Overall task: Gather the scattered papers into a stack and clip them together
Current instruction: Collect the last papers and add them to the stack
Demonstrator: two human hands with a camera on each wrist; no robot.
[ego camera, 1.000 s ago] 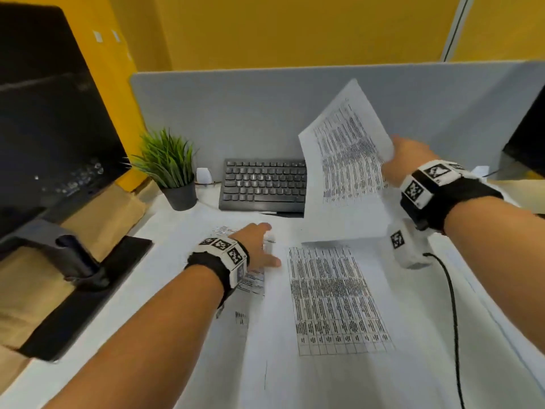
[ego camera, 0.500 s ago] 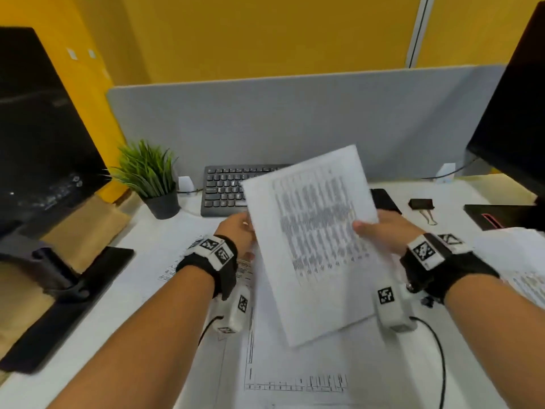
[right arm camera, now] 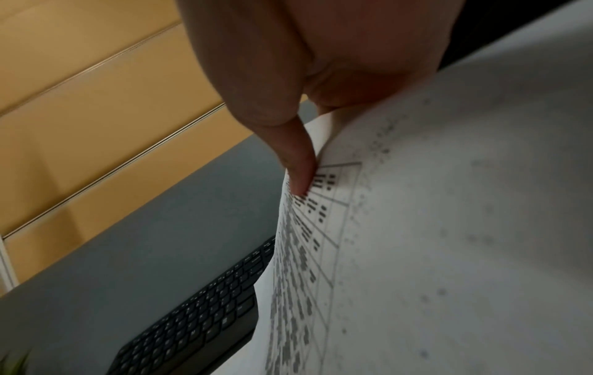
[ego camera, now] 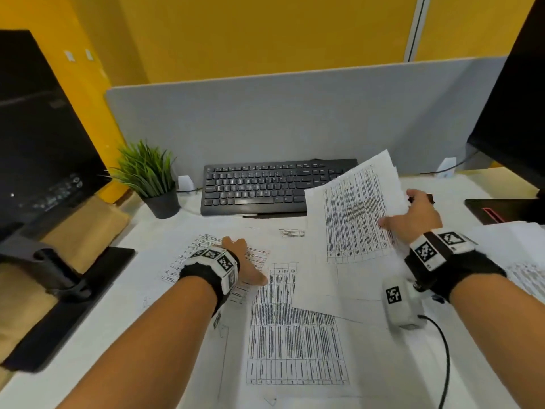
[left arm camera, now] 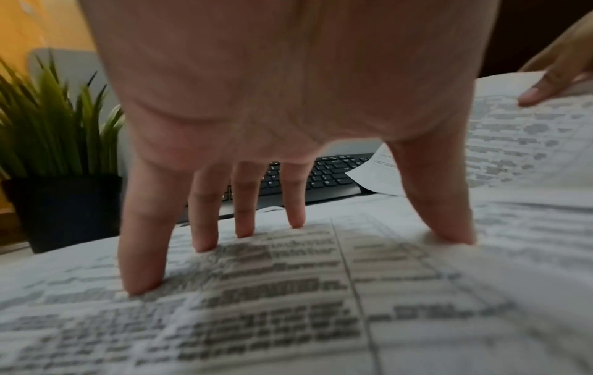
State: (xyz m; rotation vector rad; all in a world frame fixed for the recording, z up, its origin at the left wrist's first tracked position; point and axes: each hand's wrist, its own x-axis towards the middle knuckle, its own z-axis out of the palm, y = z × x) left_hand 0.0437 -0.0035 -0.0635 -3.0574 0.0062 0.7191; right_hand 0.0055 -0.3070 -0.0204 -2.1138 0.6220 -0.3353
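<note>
The right hand (ego camera: pixel 413 219) pinches a small sheaf of printed sheets (ego camera: pixel 354 214) by its right edge, thumb on the printed face and the other fingers behind, as the right wrist view shows; the sheaf is lifted off the desk (ego camera: pixel 97 343), tilted, its far corner overlapping the right end of the black keyboard (ego camera: pixel 265 187); the left hand (ego camera: pixel 244 261) lies with fingers straight and spread, fingertips (left arm camera: pixel 141 284) pressing a printed sheet (ego camera: pixel 188 258) flat on the desk, gripping nothing; just right of that hand another sheet with a table (ego camera: pixel 295 343) lies flat, its upper right part covered by the lower corner of the held sheaf; more paper (ego camera: pixel 519 261) lies at the right edge of the head view, well apart from the rest; a potted green plant (ego camera: pixel 150 178) stands left of the keyboard against the grey partition (ego camera: pixel 295 119); a dark monitor (ego camera: pixel 38 137) stands at far left, another dark screen (ego camera: pixel 516 113) at far right; a small dark object beyond the right hand is too hidden to identify.
</note>
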